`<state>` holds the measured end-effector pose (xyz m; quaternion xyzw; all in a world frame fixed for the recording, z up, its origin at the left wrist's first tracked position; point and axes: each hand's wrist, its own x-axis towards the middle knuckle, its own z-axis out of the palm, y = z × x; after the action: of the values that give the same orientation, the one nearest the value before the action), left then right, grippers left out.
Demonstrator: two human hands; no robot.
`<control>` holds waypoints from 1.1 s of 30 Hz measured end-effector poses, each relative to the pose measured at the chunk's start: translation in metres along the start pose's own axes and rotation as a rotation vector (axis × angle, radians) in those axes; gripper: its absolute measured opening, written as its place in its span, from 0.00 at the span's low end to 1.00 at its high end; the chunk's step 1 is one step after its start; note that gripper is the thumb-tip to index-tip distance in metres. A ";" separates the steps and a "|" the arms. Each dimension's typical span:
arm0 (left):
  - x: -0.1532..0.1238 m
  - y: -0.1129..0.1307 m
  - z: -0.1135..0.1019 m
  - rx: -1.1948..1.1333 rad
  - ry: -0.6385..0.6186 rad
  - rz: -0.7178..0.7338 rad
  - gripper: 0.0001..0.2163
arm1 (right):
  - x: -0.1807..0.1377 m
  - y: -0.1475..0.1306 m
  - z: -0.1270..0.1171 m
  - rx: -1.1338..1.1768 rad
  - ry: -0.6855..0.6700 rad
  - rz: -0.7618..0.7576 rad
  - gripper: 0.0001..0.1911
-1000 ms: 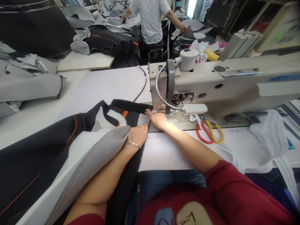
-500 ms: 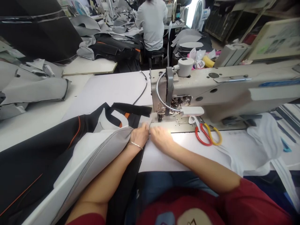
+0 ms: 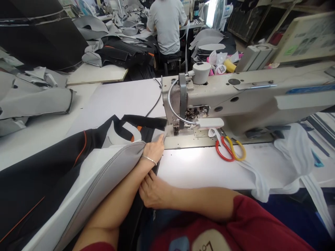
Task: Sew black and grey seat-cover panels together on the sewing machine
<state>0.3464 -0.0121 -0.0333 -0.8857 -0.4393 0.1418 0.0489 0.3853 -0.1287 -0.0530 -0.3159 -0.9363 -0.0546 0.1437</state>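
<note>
My left hand (image 3: 154, 152), with a thin bracelet at the wrist, presses and grips the end of a grey fabric panel (image 3: 115, 170) just left of the sewing machine's needle area (image 3: 176, 130). Its index finger points forward along a small grey flap, while the other fingers curl. Below that wrist, my right hand (image 3: 156, 191) is closed on the edge of the black fabric (image 3: 102, 137) under the grey panel; its fingertips are partly hidden. Orange stitching runs across the black fabric. To the right lie scissors (image 3: 231, 150) with red and yellow handles.
The sewing machine (image 3: 235, 87) fills the right side, with a small lamp (image 3: 209, 123) on a bent metal neck. White strips (image 3: 295, 160) trail over the table's right end. Grey pieces (image 3: 36, 97) lie at left. A person in a white shirt (image 3: 167, 26) sits beyond.
My right hand has left the flap by the needle area and moved down and left to the black fabric's edge below my left wrist. My left hand stays at the panel's end.
</note>
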 end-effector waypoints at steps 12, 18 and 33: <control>0.013 0.044 -0.008 0.016 0.014 -0.116 0.19 | -0.052 0.030 -0.020 -0.042 -0.006 -0.245 0.18; 0.021 0.069 -0.018 0.024 0.021 -0.176 0.18 | -0.079 0.046 -0.028 -0.008 -0.011 -0.278 0.18; 0.031 0.088 -0.027 -0.042 -0.062 -0.275 0.16 | -0.098 0.060 -0.033 0.095 -0.005 -0.282 0.19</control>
<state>0.4395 -0.0398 -0.0323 -0.8132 -0.5607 0.1521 0.0356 0.5043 -0.1442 -0.0504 -0.1740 -0.9732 -0.0293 0.1471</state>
